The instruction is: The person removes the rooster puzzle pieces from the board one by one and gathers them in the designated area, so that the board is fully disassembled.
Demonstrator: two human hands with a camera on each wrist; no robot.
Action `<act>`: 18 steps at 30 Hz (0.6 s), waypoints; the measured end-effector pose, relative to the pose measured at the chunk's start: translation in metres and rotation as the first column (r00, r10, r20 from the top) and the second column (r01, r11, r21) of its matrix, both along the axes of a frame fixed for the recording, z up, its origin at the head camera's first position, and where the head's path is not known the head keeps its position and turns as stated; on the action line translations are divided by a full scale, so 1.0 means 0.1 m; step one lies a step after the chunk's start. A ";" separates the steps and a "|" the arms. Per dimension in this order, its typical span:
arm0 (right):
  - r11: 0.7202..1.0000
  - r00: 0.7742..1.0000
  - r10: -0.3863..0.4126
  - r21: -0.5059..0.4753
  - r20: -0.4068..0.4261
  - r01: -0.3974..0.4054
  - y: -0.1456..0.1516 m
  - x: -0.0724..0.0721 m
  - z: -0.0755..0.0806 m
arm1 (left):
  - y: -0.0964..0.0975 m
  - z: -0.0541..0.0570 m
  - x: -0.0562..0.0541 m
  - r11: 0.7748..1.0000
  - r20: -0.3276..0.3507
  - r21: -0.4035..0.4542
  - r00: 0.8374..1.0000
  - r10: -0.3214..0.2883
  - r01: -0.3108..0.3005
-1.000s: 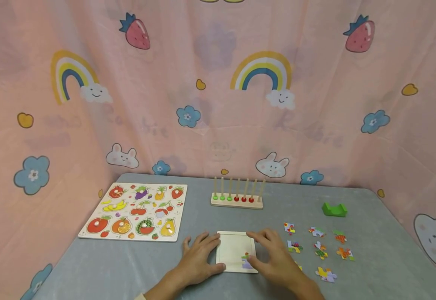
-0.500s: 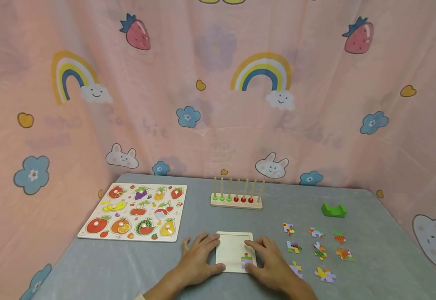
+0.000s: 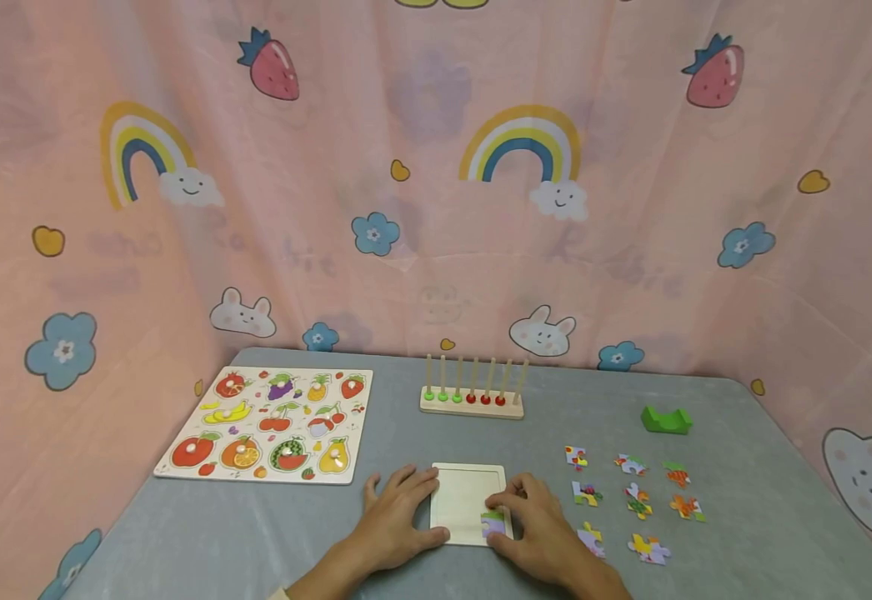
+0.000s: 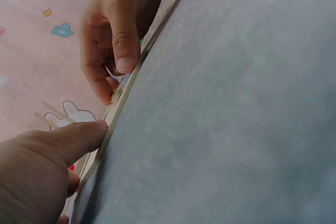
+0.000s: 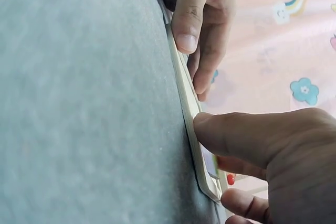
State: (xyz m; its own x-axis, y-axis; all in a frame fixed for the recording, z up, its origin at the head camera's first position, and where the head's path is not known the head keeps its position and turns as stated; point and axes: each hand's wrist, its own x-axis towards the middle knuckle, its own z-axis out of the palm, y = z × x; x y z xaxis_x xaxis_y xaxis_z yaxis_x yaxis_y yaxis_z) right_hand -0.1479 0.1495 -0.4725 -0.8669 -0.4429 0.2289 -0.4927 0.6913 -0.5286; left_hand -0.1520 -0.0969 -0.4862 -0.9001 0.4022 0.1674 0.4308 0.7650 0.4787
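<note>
Tray (image 3: 466, 500) sits flat on the table (image 3: 744, 517) between both hands, near edge toward me. Left hand (image 3: 398, 521) lies flat beside its left edge, fingers straight, thumb (image 4: 79, 137) against the near rim, so I read it as a brace that keeps the tray from sliding. Right hand (image 3: 537, 525) is at the near right corner, fingers curled, fingertips (image 5: 236, 203) pressing a purple-green piece (image 3: 493, 523) down into that corner; thumb (image 5: 220, 132) bears on the rim. The piece looks seated or nearly so, and I can't tell whether it's fully flush. Other loose pieces (image 3: 634, 500) are laid out in rows just right of the right hand, each well apart, within easy reach. Peg rack (image 3: 472, 392) stands beyond the tray, fruit board (image 3: 271, 423) beyond the left hand, green block (image 3: 666, 418) far right.
</note>
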 end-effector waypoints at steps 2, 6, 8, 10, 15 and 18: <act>1.000 1.000 0.015 -0.002 -0.019 -0.015 0.00 0.00 -0.01 | 0.00 0.00 0.00 1.000 0.001 0.000 1.000 0.000 0.000; 0.996 0.994 0.080 -0.021 -0.075 -0.082 0.02 0.00 -0.01 | 0.00 0.00 0.00 1.000 0.005 0.001 1.000 0.000 0.000; 0.993 0.990 0.111 -0.029 -0.091 -0.114 0.03 0.00 -0.01 | 0.00 0.00 0.00 1.000 0.006 0.000 1.000 0.000 0.000; 0.992 0.989 0.125 -0.024 -0.079 -0.127 0.04 0.00 0.00 | 0.00 0.00 0.00 1.000 0.008 0.000 1.000 0.001 -0.001; 0.992 0.991 0.128 0.006 -0.026 -0.128 0.05 -0.01 0.02 | 0.00 0.00 -0.01 1.000 0.007 -0.002 1.000 0.002 -0.002; 0.992 0.992 0.126 0.008 -0.011 -0.126 0.05 -0.01 0.04 | 0.00 -0.01 -0.02 1.000 0.005 0.000 1.000 0.001 -0.001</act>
